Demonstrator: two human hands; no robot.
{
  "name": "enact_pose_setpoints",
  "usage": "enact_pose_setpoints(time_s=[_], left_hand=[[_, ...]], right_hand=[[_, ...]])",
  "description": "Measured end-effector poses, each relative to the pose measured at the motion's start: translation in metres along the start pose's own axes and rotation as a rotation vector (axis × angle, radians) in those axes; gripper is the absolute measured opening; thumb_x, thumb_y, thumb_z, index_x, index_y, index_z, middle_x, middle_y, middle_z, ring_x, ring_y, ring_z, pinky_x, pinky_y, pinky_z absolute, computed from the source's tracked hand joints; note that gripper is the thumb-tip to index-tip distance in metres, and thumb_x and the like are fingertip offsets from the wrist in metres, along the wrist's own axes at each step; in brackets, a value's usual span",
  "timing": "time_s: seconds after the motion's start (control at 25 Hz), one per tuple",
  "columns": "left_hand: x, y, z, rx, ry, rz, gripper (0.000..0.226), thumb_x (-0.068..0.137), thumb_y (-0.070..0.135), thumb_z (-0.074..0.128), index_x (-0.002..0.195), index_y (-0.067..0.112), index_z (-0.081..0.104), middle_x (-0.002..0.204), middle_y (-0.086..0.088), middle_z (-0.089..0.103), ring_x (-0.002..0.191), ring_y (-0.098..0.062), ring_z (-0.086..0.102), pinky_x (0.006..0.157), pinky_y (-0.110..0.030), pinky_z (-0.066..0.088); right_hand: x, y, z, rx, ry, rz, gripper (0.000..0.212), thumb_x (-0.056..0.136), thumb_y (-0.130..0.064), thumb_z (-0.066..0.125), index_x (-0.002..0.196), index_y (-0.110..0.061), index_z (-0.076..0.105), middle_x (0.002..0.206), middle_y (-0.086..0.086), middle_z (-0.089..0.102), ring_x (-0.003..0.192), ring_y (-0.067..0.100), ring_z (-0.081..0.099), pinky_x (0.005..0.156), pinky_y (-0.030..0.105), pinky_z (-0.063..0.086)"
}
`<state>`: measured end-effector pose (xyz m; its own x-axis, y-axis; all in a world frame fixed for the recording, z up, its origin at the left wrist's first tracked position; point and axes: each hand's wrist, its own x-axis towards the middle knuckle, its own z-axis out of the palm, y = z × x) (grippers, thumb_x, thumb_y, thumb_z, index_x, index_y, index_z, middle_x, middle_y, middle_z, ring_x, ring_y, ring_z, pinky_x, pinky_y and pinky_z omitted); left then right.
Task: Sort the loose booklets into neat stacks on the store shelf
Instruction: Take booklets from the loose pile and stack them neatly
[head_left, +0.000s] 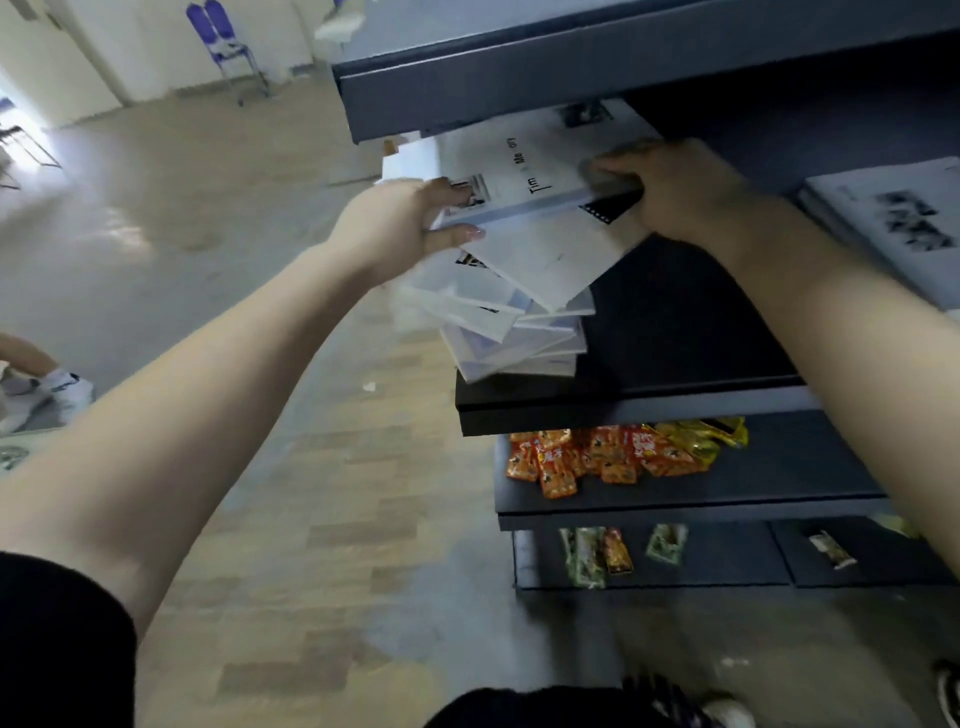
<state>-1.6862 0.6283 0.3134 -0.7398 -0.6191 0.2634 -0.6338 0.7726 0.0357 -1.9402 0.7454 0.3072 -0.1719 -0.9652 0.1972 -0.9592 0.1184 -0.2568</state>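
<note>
I see the dark shelf (649, 408) carrying a skewed pile of white booklets (514, 338) at its left end; just above it sits one booklet (519, 171), my left hand (405, 223) pinching its left edge, my right hand (680, 192) curled round its right end; orange snack packets (597, 460) lie one tier below.

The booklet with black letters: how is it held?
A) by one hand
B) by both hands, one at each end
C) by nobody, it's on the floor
B: the left hand grips one end of the booklet and the right hand grips the other.
</note>
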Motion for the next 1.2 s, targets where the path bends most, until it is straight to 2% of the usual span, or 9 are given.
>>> enact_pose_setpoints(time_s=[0.12, 0.24, 0.4, 0.56, 0.68, 0.84, 1.0, 1.12, 1.2], left_hand=[[0.005, -0.002, -0.002, 0.007, -0.022, 0.022, 0.063, 0.083, 0.066, 0.05, 0.126, 0.021, 0.057, 0.13, -0.001, 0.059, 0.117, -0.03, 0.054, 0.1, -0.039, 0.037], [0.012, 0.027, 0.004, -0.016, -0.031, 0.049, 0.081, 0.069, 0.078, 0.036, 0.126, 0.024, 0.055, 0.131, 0.003, 0.058, 0.119, -0.025, 0.053, 0.105, -0.041, 0.035], [0.019, 0.075, 0.021, -0.185, -0.031, 0.194, 0.067, 0.075, 0.062, 0.048, 0.13, 0.026, 0.051, 0.132, 0.006, 0.055, 0.121, -0.021, 0.05, 0.101, -0.038, 0.04], [0.03, 0.085, 0.022, -0.122, -0.022, 0.229, 0.058, 0.083, 0.045, 0.055, 0.135, 0.021, 0.047, 0.139, 0.0, 0.05, 0.124, -0.026, 0.047, 0.102, -0.039, 0.038], [0.031, 0.09, 0.021, 0.136, -0.043, 0.288, 0.05, 0.094, 0.031, 0.048, 0.14, 0.013, 0.039, 0.137, -0.012, 0.049, 0.118, -0.033, 0.051, 0.089, -0.042, 0.044], [0.023, 0.104, 0.014, 0.406, 0.09, 0.477, 0.038, 0.092, 0.006, 0.045, 0.129, 0.002, 0.039, 0.094, -0.022, 0.064, 0.077, -0.042, 0.062, 0.056, -0.042, 0.038], [0.002, 0.101, -0.008, 0.204, 0.005, 0.387, 0.037, 0.083, 0.012, 0.046, 0.12, 0.017, 0.048, 0.078, -0.015, 0.057, 0.077, -0.037, 0.056, 0.06, -0.038, 0.039], [-0.025, 0.078, -0.02, -0.082, -0.061, 0.397, 0.029, 0.075, 0.012, 0.049, 0.101, 0.02, 0.057, 0.088, -0.005, 0.067, 0.087, -0.03, 0.06, 0.074, -0.038, 0.049], [-0.041, 0.06, -0.023, -0.331, -0.067, 0.382, 0.023, 0.071, 0.003, 0.047, 0.089, 0.015, 0.056, 0.099, 0.0, 0.07, 0.1, -0.019, 0.064, 0.085, -0.027, 0.048]], right_hand=[[-0.003, -0.001, 0.004, -0.068, 0.023, 0.153, 0.05, 0.091, -0.01, 0.043, 0.138, -0.027, 0.044, 0.134, 0.022, 0.046, 0.119, 0.041, 0.042, 0.1, 0.044, 0.042], [-0.017, -0.013, 0.007, -0.118, 0.062, 0.265, 0.041, 0.092, -0.01, 0.041, 0.132, -0.011, 0.05, 0.125, 0.025, 0.048, 0.115, 0.04, 0.044, 0.094, 0.045, 0.047], [-0.048, -0.032, 0.008, -0.062, 0.128, 0.226, 0.044, 0.09, -0.006, 0.043, 0.132, -0.016, 0.051, 0.117, 0.023, 0.055, 0.109, 0.039, 0.049, 0.085, 0.04, 0.05], [-0.07, -0.033, 0.011, 0.109, 0.211, 0.215, 0.036, 0.086, -0.009, 0.04, 0.108, -0.019, 0.066, 0.099, 0.012, 0.064, 0.083, 0.026, 0.057, 0.072, 0.03, 0.049], [-0.087, -0.036, 0.017, 0.112, 0.276, 0.166, 0.047, 0.084, -0.007, 0.039, 0.123, -0.022, 0.061, 0.119, 0.01, 0.063, 0.108, 0.032, 0.055, 0.09, 0.038, 0.05], [-0.093, -0.032, 0.013, 0.137, 0.392, 0.188, 0.055, 0.086, -0.002, 0.042, 0.136, -0.023, 0.047, 0.135, 0.007, 0.051, 0.125, 0.03, 0.043, 0.1, 0.04, 0.044], [-0.089, -0.025, 0.014, 0.028, 0.378, 0.229, 0.051, 0.089, -0.012, 0.048, 0.139, -0.022, 0.042, 0.139, 0.008, 0.046, 0.124, 0.036, 0.036, 0.099, 0.045, 0.04], [-0.084, -0.031, 0.014, 0.008, 0.38, 0.142, 0.051, 0.086, -0.01, 0.048, 0.136, -0.022, 0.047, 0.141, 0.007, 0.044, 0.124, 0.037, 0.037, 0.098, 0.049, 0.039], [-0.08, -0.041, 0.015, -0.005, 0.316, 0.093, 0.054, 0.084, -0.009, 0.051, 0.135, -0.025, 0.048, 0.144, 0.004, 0.042, 0.128, 0.035, 0.035, 0.104, 0.047, 0.033]])
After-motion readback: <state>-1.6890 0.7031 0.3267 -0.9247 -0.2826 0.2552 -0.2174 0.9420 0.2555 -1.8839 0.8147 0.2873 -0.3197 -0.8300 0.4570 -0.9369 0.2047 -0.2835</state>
